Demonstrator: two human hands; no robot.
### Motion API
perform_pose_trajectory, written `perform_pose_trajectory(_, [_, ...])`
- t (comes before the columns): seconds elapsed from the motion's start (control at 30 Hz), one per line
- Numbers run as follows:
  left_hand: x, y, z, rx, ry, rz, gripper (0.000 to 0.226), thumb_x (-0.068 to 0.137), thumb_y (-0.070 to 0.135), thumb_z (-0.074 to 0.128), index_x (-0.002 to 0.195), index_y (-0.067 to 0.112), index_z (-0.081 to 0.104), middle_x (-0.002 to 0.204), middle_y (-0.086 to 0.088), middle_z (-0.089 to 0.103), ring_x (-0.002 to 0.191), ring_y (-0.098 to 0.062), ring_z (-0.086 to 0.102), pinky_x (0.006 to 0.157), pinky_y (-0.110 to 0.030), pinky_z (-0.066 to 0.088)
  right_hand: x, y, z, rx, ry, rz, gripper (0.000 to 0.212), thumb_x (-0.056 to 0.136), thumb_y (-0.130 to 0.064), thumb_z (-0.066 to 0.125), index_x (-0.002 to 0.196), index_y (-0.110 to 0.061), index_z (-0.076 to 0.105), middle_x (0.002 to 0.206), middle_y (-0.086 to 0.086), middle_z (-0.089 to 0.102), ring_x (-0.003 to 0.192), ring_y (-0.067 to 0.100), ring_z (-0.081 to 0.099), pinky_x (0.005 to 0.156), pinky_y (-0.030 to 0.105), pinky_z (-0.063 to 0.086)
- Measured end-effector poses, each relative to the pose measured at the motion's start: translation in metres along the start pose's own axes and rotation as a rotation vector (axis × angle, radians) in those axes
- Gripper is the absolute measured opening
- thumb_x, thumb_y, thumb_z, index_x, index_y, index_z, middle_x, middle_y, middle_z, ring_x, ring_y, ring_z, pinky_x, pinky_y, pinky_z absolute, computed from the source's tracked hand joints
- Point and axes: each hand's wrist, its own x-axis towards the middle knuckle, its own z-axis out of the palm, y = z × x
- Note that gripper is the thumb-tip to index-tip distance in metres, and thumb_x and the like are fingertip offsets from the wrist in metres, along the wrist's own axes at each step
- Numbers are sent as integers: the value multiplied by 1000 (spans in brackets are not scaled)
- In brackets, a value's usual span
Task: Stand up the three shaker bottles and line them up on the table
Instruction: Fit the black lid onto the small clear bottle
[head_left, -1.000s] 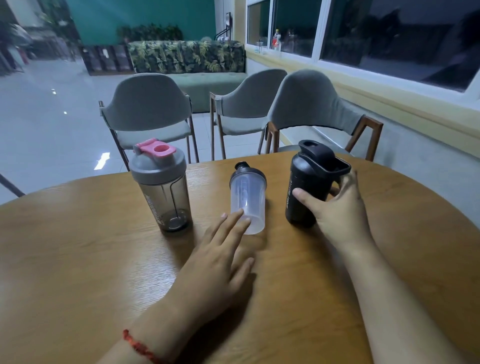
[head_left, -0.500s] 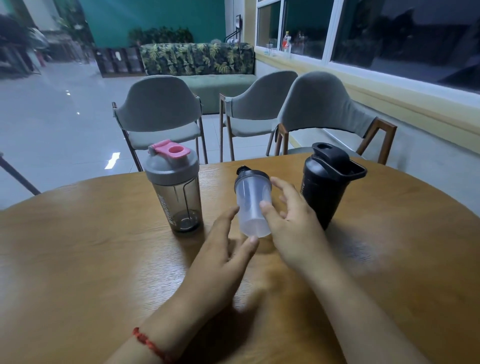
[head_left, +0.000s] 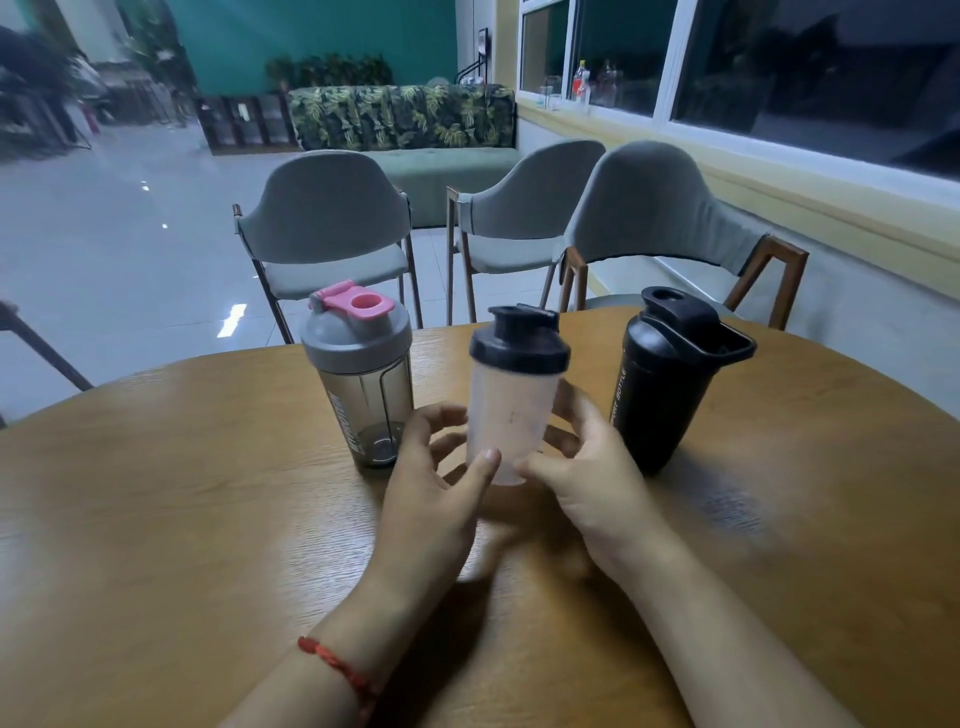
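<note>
Three shaker bottles stand in a row on the round wooden table (head_left: 156, 519). The grey bottle with the pink spout cap (head_left: 361, 374) is on the left. A clear bottle with a black lid (head_left: 514, 395) is in the middle, upright. The black bottle (head_left: 670, 379) is on the right. My left hand (head_left: 431, 488) touches the clear bottle's lower left side with thumb and fingers. My right hand (head_left: 592, 467) wraps around its lower right side. Both hands are on this bottle.
Three grey chairs (head_left: 332, 223) stand behind the table's far edge, one (head_left: 654, 213) close to the black bottle. A green sofa (head_left: 410, 130) and a window ledge with small bottles (head_left: 582, 83) lie beyond.
My right hand left the black bottle and joined the left on the clear bottle. The clear bottle, earlier lying with its base toward me, now stands upright between the other two.
</note>
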Motion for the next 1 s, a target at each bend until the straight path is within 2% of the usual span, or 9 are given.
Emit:
perform_pose_trajectory(0.1, [-3, -1, 2, 130, 5, 76, 36, 93, 13, 79, 123, 22, 61, 124, 5, 68, 118, -17, 67, 88, -28, 60, -3, -1, 1, -131, 54, -57, 66, 80, -31, 95, 136, -44, 62, 134, -23, 71, 125, -4, 63, 97, 28, 53])
perform_pose_trajectory(0.2, [-4, -2, 3, 222, -30, 72, 29, 95, 18, 77, 118, 28, 62, 121, 11, 70, 122, -10, 66, 96, -30, 57, 1, 3, 0, -232, 120, -108, 72, 77, -40, 97, 139, -44, 61, 132, -23, 72, 124, -4, 64, 100, 34, 54])
perform_pose_trajectory(0.4, [-6, -3, 3, 265, -92, 32, 37, 94, 12, 77, 124, 26, 61, 121, 8, 69, 121, -9, 65, 102, -36, 57, 6, 5, 0, -291, 99, -68, 82, 83, -35, 94, 151, -46, 50, 138, -24, 67, 128, -2, 61, 111, 43, 55])
perform_pose_trajectory(0.53, [-9, 5, -8, 315, -33, 107, 34, 92, 22, 77, 122, 27, 62, 117, 9, 70, 117, -10, 67, 97, -37, 59, 1, 3, -1, -295, 164, -101, 112, 83, -34, 93, 170, -42, 24, 160, -23, 49, 145, 4, 48, 120, 47, 45])
perform_pose_trajectory(0.6, [-10, 16, -17, 342, 9, 138, 32, 94, 22, 77, 122, 25, 63, 117, 8, 71, 115, -10, 68, 96, -36, 58, -6, -4, -2, -334, 205, -163, 115, 84, -34, 91, 171, -43, 17, 167, -20, 40, 149, 5, 42, 120, 44, 41])
perform_pose_trajectory(0.7, [-11, 39, -33, 388, 52, 167, 30, 95, 19, 76, 123, 20, 63, 116, 5, 71, 112, -9, 68, 94, -31, 59, -19, -22, -1, -402, 277, -275, 105, 87, -33, 89, 169, -41, 23, 172, -12, 35, 153, 6, 38, 123, 41, 39])
perform_pose_trajectory(0.83, [-31, 62, -64, 411, 65, 143, 22, 97, 20, 73, 117, 23, 66, 110, 7, 75, 108, -9, 71, 90, -26, 59, -31, -51, 1, -474, 325, -381, 88, 88, -30, 86, 162, -35, 38, 165, -10, 44, 155, 10, 39, 126, 48, 37])
perform_pose_trajectory(0.93, [-55, 73, -96, 460, 74, 116, 13, 98, 23, 72, 110, 27, 69, 103, 9, 76, 104, -3, 71, 79, -17, 56, -34, -81, 17, -500, 265, -462, 76, 89, -27, 85, 154, -35, 46, 149, -16, 53, 146, 9, 48, 122, 40, 41])
perform_pose_trajectory(1.0, [-65, 78, -118, 484, 124, 82, 12, 98, 27, 71, 110, 30, 69, 102, 11, 76, 102, 3, 69, 74, -12, 53, -29, -100, 40, -553, 181, -503, 74, 91, -29, 84, 153, -37, 45, 147, -15, 56, 142, 12, 51, 115, 35, 42])
